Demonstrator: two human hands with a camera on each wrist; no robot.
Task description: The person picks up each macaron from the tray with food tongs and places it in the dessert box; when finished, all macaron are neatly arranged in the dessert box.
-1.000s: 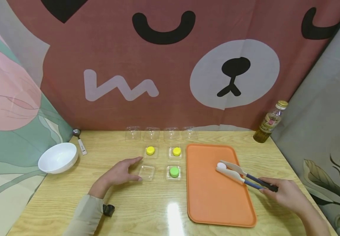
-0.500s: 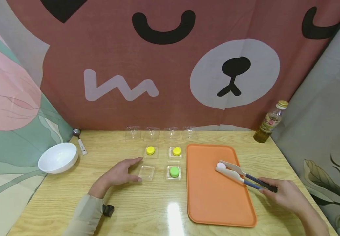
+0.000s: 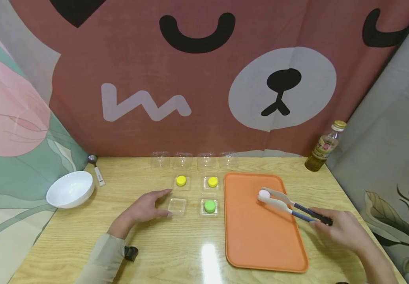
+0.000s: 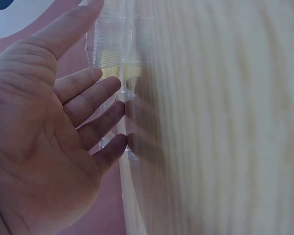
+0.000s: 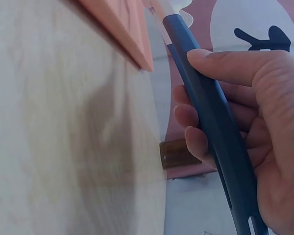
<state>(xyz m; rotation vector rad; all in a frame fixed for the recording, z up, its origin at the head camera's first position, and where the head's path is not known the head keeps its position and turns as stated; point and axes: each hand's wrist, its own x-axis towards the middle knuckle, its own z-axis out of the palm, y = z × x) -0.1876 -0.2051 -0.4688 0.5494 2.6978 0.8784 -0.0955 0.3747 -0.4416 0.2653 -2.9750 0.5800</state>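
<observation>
One white round piece matters most: it sits left of and a bit beyond the right hand, between the tips of the tongs, over the orange tray. Can't tell if it's lifted off the tray.

Right hand: fingers curled round the tong handles, thumb on top. Tongs' long axis runs from that hand leftward and slightly away. Right hand is clearly the nearer one to the piece; left hand is well apart.

Left hand: spread, thumb and index apart, gripping nothing. The bare clear base lies just right of its fingertips; contact can't be told.

In the way: a straight line from white piece to bare base crosses the tray's left rim and the green piece in its own base. That's the obstacle to clear, I'd judge.

Around: two yellow pieces, one ahead-right of the left hand, one farther right. Clear lids in a row beyond them. White bowl and spoon off to the left hand's left. Bottle stands on the desk well beyond the right hand.
</observation>
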